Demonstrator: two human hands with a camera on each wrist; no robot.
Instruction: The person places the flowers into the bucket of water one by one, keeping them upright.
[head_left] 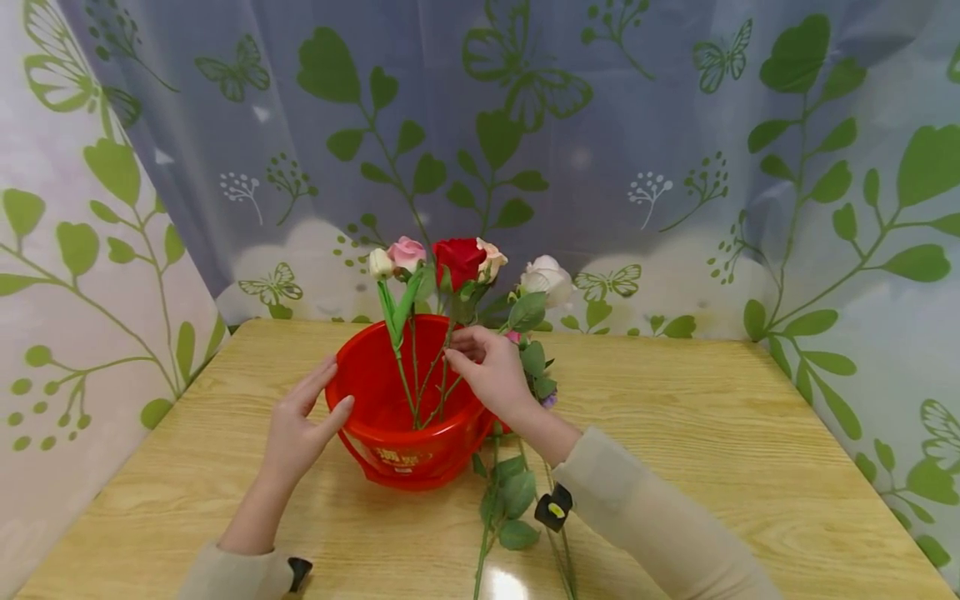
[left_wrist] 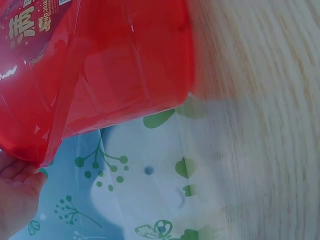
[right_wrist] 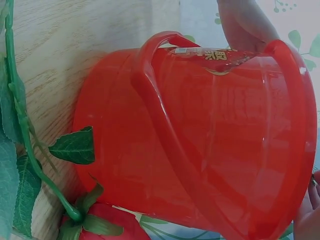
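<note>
A red plastic bucket [head_left: 427, 454] stands upright on the table, with several artificial flower stems leaning inside it. Above its rim show a white tulip [head_left: 380, 264], a pink rose [head_left: 407, 253], a red rose [head_left: 459, 262] and a peach rose [head_left: 491, 260]. My left hand [head_left: 296, 433] rests against the bucket's left rim, fingers fairly straight and thumb near the front edge. Over the right side of the opening, my right hand [head_left: 495, 371] pinches a rose stem [head_left: 450, 333] between thumb and fingers; which bloom it carries is hard to tell.
Right of the bucket, a white rose [head_left: 547, 281] and other flowers lie on the wooden table [head_left: 675, 417], their leafy stems [head_left: 517, 492] reaching the front edge. Another red rose [right_wrist: 117, 225] lies beside the bucket. A printed curtain [head_left: 420, 100] hangs behind.
</note>
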